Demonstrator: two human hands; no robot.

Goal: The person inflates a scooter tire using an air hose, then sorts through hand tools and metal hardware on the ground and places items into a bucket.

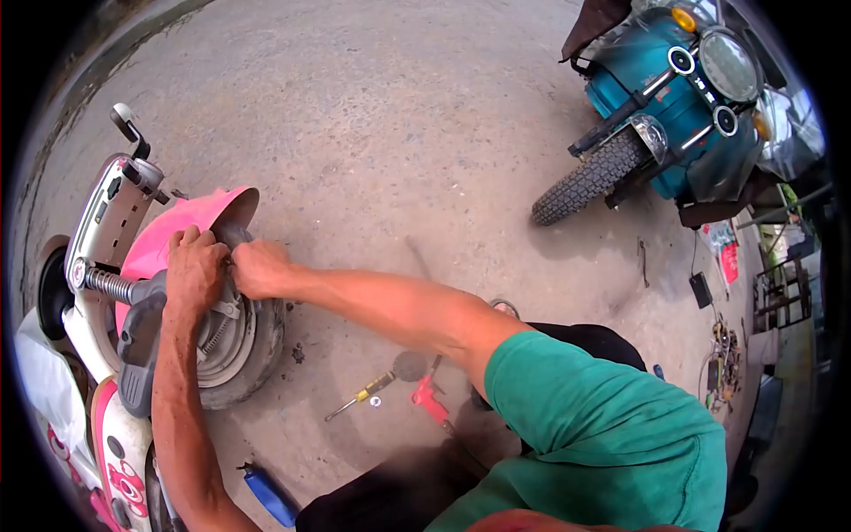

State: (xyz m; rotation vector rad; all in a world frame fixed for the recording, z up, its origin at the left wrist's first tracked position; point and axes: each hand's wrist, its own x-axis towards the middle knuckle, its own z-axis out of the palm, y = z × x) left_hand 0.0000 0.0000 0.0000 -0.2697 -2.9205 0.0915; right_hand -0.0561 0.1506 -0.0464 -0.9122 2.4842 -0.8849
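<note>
A pink and white scooter lies on its side at the left, its wheel (pixel 266 346) and pink fender (pixel 177 222) facing me. My left hand (pixel 197 266) rests at the fender's edge over the wheel, fingers bent. Close beside it, my right hand (pixel 259 268) is closed at the wheel's upper edge. What either hand holds is hidden by the fingers. Below the hands show the hub with a small spring (pixel 213 337) and a metal arm. A shock absorber spring (pixel 110 285) sits left of my left hand.
On the concrete lie a yellow-handled screwdriver (pixel 362 395), a red tool (pixel 430 401) with a cable and a blue object (pixel 269 496). A teal three-wheeler with a treaded front tire (pixel 589 177) stands at the upper right. Assorted parts (pixel 723 363) lie at the right.
</note>
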